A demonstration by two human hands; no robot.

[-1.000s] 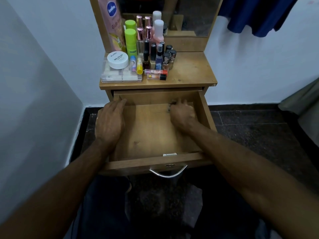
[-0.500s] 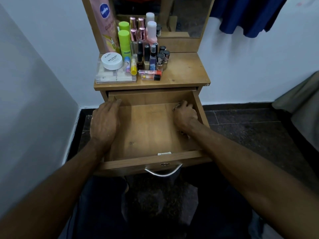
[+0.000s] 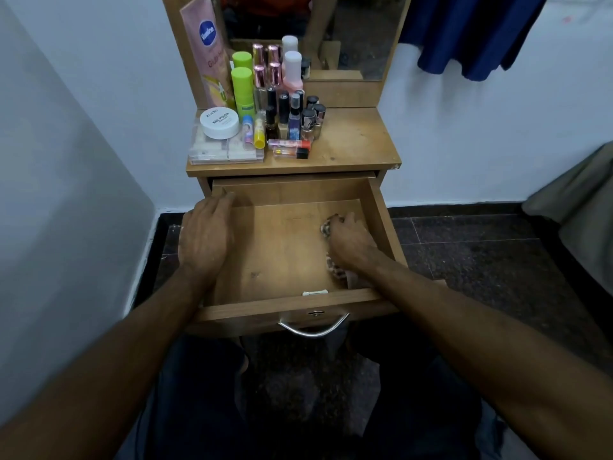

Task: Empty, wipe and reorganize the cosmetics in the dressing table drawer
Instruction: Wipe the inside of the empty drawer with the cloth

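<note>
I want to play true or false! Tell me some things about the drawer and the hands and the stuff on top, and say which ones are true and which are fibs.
1. The drawer is pulled open. True.
2. The drawer is full of bottles. False: the cosmetics stand on the tabletop, and only a cloth is seen in the drawer.
3. The right hand presses a patterned cloth on the drawer floor. True.
4. The left hand is lifting the white jar. False: it rests on the drawer's left side, and the jar sits on a clear case on the tabletop.
5. The green bottle is lying down. False: it stands upright.
</note>
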